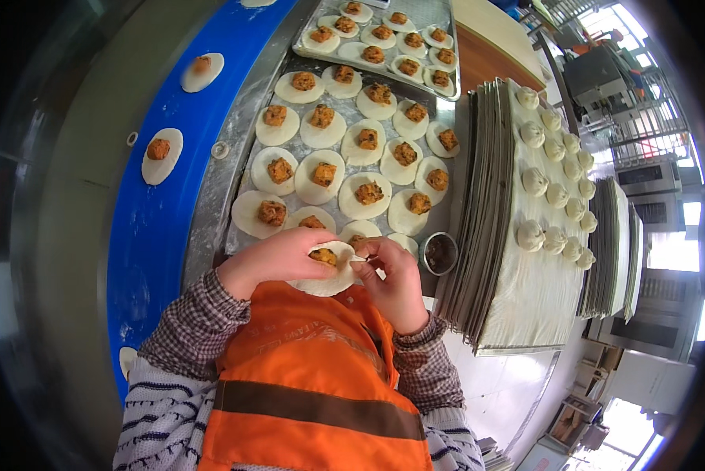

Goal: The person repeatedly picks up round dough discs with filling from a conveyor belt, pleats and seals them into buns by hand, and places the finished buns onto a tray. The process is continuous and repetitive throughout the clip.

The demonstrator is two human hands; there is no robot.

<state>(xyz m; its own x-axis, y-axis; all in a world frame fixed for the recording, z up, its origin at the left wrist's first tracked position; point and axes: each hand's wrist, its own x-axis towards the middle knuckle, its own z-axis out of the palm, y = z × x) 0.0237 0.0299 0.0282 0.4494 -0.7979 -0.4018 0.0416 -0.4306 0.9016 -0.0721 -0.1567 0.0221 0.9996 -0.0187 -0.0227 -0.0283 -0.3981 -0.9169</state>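
Observation:
In front of my orange apron I hold a round dough wrapper (325, 287) with a lump of orange-brown filling (323, 257) at its middle. My left hand (278, 257) cups the wrapper from the left, its thumb lying by the filling. The fingers of my right hand (388, 279) pinch the wrapper's right edge, where the dough is drawn up a little. Just beyond my hands, rows of flat wrappers topped with filling (362, 195) lie on the floury metal table (238, 169). My hands partly cover the nearest ones.
A small metal bowl (439, 253) stands right of my right hand. Further right, shaped buns (535, 182) sit on a cloth-covered stack of trays (517, 314). A metal tray (305, 49) of filled wrappers is at the far end. A blue conveyor belt (152, 228) carries more wrappers on the left.

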